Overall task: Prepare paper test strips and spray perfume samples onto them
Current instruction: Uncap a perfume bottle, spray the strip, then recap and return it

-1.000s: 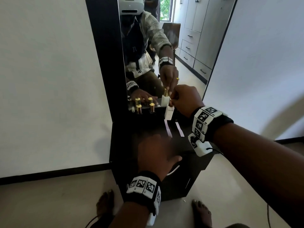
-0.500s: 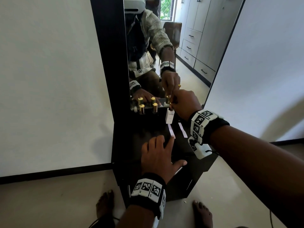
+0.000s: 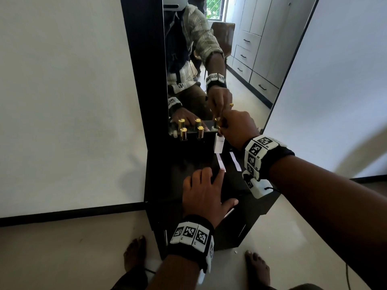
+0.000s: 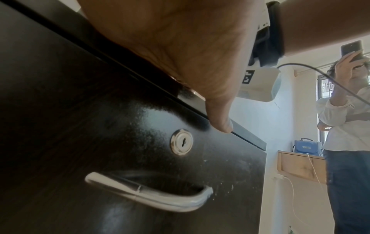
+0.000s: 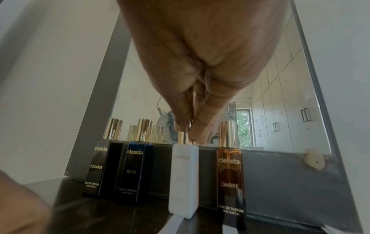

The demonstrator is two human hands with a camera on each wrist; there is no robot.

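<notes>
A white perfume bottle (image 3: pixel 219 145) (image 5: pixel 183 178) stands on the dark cabinet top (image 3: pixel 188 164), at the near end of two white paper strips (image 3: pixel 221 163) (image 3: pixel 235 161). My right hand (image 3: pixel 220 128) (image 5: pixel 187 134) pinches the bottle's gold cap from above. My left hand (image 3: pixel 206 181) lies flat on the cabinet top, its index fingertip on the near end of the left strip. In the left wrist view its thumb (image 4: pixel 220 124) hangs over the cabinet's front edge.
Against the mirror (image 3: pixel 209 59) stand a black bottle (image 5: pixel 98 166), a blue one (image 5: pixel 133 171) and an amber one (image 5: pixel 231 178), all gold-capped. Below the top is a drawer with a lock (image 4: pixel 181 141) and handle (image 4: pixel 148 194). Another person (image 4: pixel 348 120) stands to the right.
My left hand has come to rest flat on the cabinet top, fingertip on the left strip's end. The right hand keeps its pinch on the white bottle's cap.
</notes>
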